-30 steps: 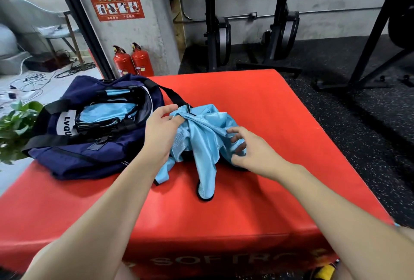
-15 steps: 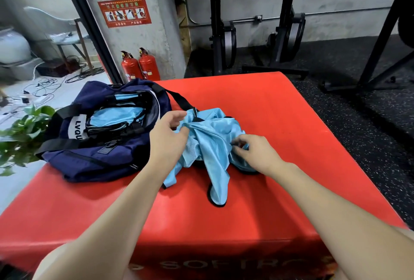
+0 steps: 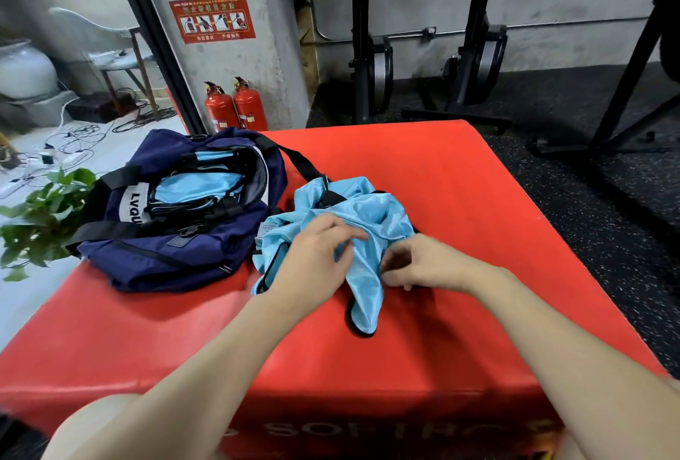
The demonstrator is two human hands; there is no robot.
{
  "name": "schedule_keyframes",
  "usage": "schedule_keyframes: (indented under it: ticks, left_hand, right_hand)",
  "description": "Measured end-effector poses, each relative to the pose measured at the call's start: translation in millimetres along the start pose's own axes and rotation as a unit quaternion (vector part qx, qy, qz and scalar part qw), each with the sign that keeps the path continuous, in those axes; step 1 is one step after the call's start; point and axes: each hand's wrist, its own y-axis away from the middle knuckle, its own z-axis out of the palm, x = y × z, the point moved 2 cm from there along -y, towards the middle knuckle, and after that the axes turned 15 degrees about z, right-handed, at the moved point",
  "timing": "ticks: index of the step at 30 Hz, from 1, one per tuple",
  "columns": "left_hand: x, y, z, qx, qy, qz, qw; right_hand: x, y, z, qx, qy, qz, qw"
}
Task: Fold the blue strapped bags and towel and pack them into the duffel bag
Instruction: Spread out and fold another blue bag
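- While the duffel bag (image 3: pixel 173 224) sits unzipped at the left of the red surface (image 3: pixel 478 202), light blue fabric with black straps shows inside it (image 3: pixel 195 185), so I judge at least one blue strapped item is already packed.
- One blue strapped bag (image 3: pixel 353 224) is not yet packed: it lies crumpled on the surface just right of the duffel bag, a black-edged flap (image 3: pixel 362 308) trailing toward the near edge.
- Left hand (image 3: pixel 316 261) lies on top of that bag, fingers bent and spread over the fabric; blur hides whether it pinches a fold or only presses.
- Right hand (image 3: pixel 415 264) is at the bag's right edge, fingers curled down into the cloth; looks like a grip on the fabric, though the fingertips are hidden.
- Fold on this bag is not started in any tidy sense: no flat layers, no clean edges.
- Towel: can't identify one apart from the blue fabric, inside or outside the duffel bag.
- Left to do, by my read: flatten and fold this bag, put it in, deal with the towel if it's not in yet.
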Motion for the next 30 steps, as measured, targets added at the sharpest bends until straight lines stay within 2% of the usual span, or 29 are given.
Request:
schedule_keyframes:
  ticks: [2, 4, 6, 8, 12, 17, 20, 23, 26, 30]
  left_hand:
    - [5, 7, 7, -0.067, 0.051, 0.000, 0.996]
    - [4, 15, 11, -0.128, 0.075, -0.002, 0.989]
    - [0, 21, 11, -0.153, 0.090, -0.023, 0.984]
    - [-5, 25, 8, -0.152, 0.099, -0.063, 0.981]
    - [-16, 32, 5, -0.184, 0.124, -0.133, 0.966]
    - [-25, 44, 2, -0.240, 0.155, -0.176, 0.942]
    - [-28, 47, 3, -0.250, 0.161, -0.182, 0.937]
    - [-29, 48, 2, -0.242, 0.176, -0.200, 0.933]
    - [-26, 46, 2, -0.237, 0.165, -0.190, 0.938]
    - [-17, 43, -2, -0.204, 0.124, -0.174, 0.955]
  right_hand:
    - [1, 1, 10, -0.001, 0.040, 0.006, 0.999]
    - [1, -1, 18, 0.042, 0.076, 0.003, 0.996]
    - [1, -5, 24, 0.090, 0.083, -0.013, 0.992]
    - [0, -7, 26, 0.106, 0.045, -0.020, 0.993]
    - [-4, -7, 24, 0.082, -0.009, -0.033, 0.996]
    - [-5, -4, 22, 0.036, -0.029, -0.036, 0.998]
    - [-5, -1, 30, 0.013, 0.070, -0.029, 0.997]
    - [-7, -2, 40, 0.043, 0.143, -0.064, 0.987]
    - [-8, -4, 44, 0.077, 0.120, -0.093, 0.985]
    - [-13, -7, 35, 0.101, 0.022, -0.076, 0.992]
